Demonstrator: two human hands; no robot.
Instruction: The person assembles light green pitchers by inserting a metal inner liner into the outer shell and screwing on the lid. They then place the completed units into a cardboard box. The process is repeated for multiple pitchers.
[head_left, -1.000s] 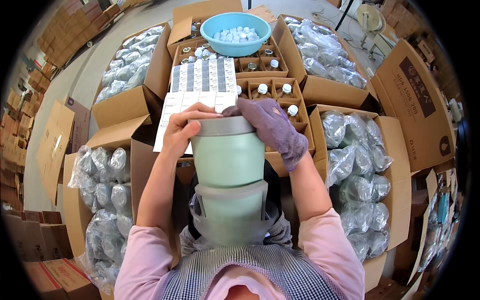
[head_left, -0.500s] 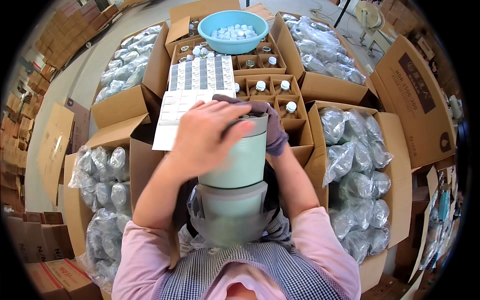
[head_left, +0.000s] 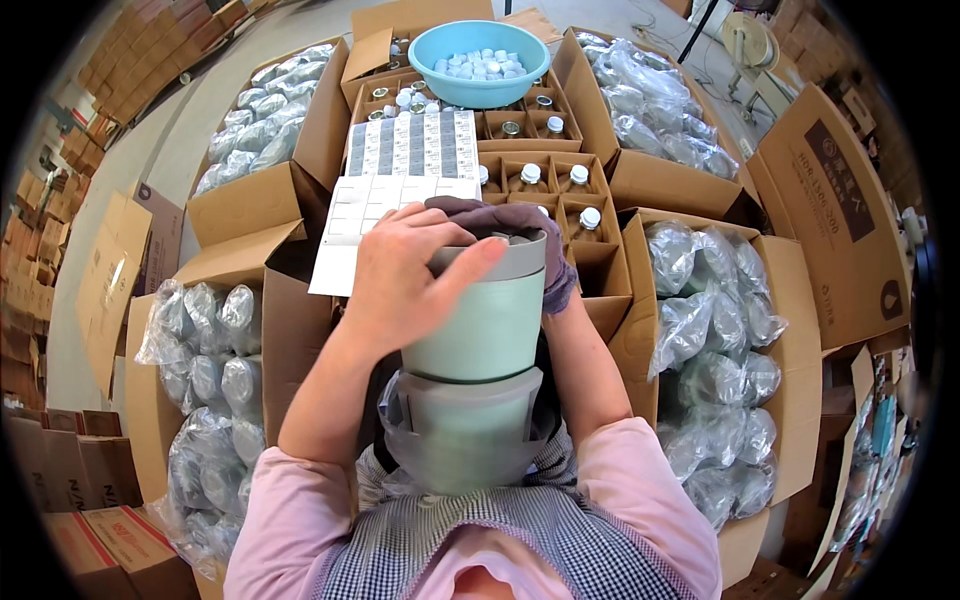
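Standing upright or nearly so in front of my body is a pale green cylindrical container (head_left: 475, 325) with a grey collar round its top; its exact kind does not show. Clear plastic wrap (head_left: 465, 455) surrounds its lower part. My bare left hand (head_left: 415, 275) bends its fingers over the left side of the collar, thumb stretched across the near side. My right hand (head_left: 558, 262), in a dark purple-grey glove, wraps the far right side of the top. Some of its fingers are hidden behind the rim, and what lies inside the top is mostly hidden.
Beyond my hands are white label sheets (head_left: 415, 145), a divided carton (head_left: 600, 255) of white-capped bottles and a blue basin (head_left: 480, 85) of white caps. Cartons of plastic-wrapped items stand left (head_left: 210, 355) and right (head_left: 715, 375). A tall carton flap (head_left: 835, 215) rises at the right.
My left hand, blurred before, is now sharper and its thumb lies across the container's top edge. A broad grey collar now shows where a pale green band was. The whole view has shifted slightly.
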